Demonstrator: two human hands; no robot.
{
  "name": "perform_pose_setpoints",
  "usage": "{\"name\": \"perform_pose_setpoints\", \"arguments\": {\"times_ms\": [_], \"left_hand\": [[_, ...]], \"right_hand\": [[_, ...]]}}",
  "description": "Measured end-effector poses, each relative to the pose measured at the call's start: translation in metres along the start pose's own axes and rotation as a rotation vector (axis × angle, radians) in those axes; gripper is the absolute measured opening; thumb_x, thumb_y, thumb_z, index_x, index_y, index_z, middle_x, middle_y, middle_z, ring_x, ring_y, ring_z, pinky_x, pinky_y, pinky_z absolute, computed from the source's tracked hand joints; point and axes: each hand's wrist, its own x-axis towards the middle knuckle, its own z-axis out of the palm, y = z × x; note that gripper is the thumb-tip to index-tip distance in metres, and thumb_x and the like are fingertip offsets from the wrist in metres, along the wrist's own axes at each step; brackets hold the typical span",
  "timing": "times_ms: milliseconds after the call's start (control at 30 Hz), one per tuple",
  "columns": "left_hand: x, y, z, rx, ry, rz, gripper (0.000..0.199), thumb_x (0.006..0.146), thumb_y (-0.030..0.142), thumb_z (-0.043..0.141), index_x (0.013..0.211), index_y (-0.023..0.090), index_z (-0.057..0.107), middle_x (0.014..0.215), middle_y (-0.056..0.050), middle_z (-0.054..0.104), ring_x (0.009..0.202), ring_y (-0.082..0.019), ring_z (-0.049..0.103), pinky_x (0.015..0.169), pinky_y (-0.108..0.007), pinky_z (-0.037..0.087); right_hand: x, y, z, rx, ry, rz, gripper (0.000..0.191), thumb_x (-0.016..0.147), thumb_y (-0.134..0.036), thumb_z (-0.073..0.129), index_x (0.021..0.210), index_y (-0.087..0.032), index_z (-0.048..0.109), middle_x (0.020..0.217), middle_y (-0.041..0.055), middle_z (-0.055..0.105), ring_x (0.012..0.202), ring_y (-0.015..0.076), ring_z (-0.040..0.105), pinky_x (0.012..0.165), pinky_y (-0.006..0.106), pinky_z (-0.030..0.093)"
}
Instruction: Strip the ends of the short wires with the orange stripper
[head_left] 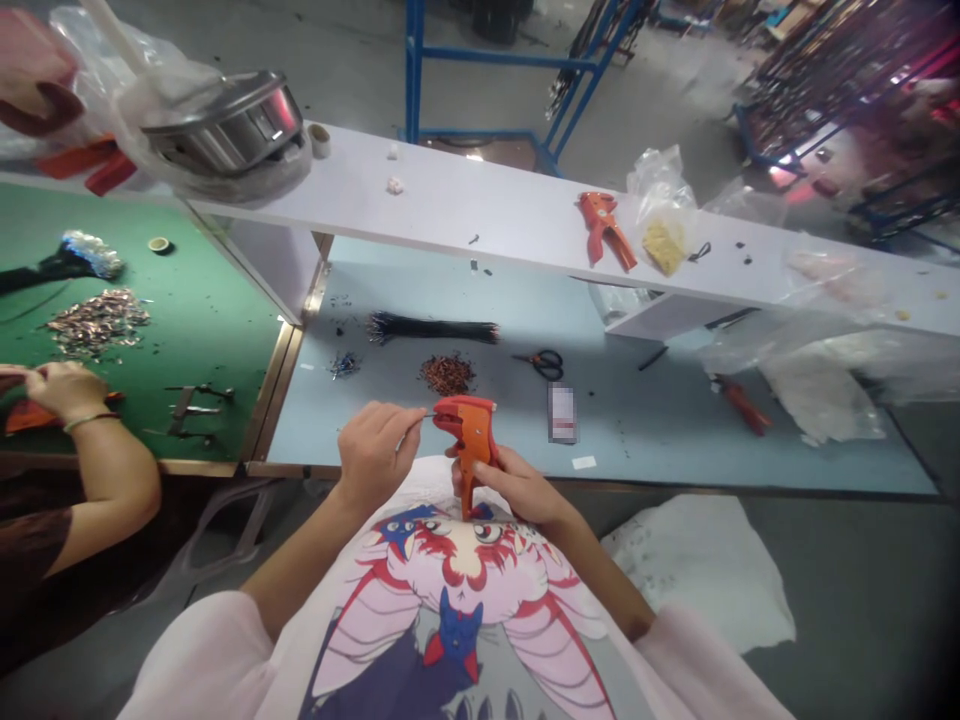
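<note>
Obs., head view. 2 hands work just above the near edge of a pale blue bench top [637, 450].

Left hand [375, 455]: thumb and index finger pinched, remaining fingers curled, holding 1 thin wire [414, 423]. The wire's far end meets the nose of an orange wire stripper [469, 440]; whether it has entered the tool cannot be told at this resolution.

Right hand [517, 488]: fingers closed around the grip of the wire stripper, which it holds clear of the bench, tilted slightly, in front of the person's printed shirt [457, 600].

Judged step: 1 wire being offered to the stripper's jaws. Judged need: the wire must sit squarely in the jaws before the right fingers squeeze.

On the bench beyond: a bundle of black wires [431, 327], a pile of copper-coloured clippings [448, 374] and black-handled scissors [544, 364]. On the white shelf [480, 210] behind lies a 2nd orange wire stripper [606, 230].

At left, a co-worker's hand [66, 390] rests at the edge of a green mat [225, 340], holding an orange item [30, 415].
</note>
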Motion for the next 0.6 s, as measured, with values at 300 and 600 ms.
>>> {"name": "perform_pose_setpoints", "arguments": {"times_ms": [300,600], "left_hand": [[-0.0015,0.0044,0.001,0.01,-0.009,-0.013,0.014,0.079,0.013,0.058,0.089,0.019,0.064,0.075,-0.001,0.068,0.068,-0.014,0.055,0.066,-0.028,0.041],[-0.0049,0.006,-0.0002,0.028,0.003,-0.012,0.014,0.078,0.013,0.06,0.089,0.02,0.065,0.071,-0.001,0.066,0.068,-0.014,0.055,0.066,-0.027,0.041]], "right_hand": [[0.0002,0.0016,0.0007,-0.009,-0.025,0.0,0.037,0.084,-0.041,0.058,0.106,-0.012,0.056,0.082,0.0061,0.06,0.071,0.0149,0.06,0.063,0.029,0.051],[-0.0012,0.0099,-0.0002,-0.039,-0.009,0.005,0.03,0.086,-0.039,0.055,0.098,-0.012,0.055,0.071,0.0035,0.06,0.062,0.0137,0.058,0.058,0.028,0.05]]}}
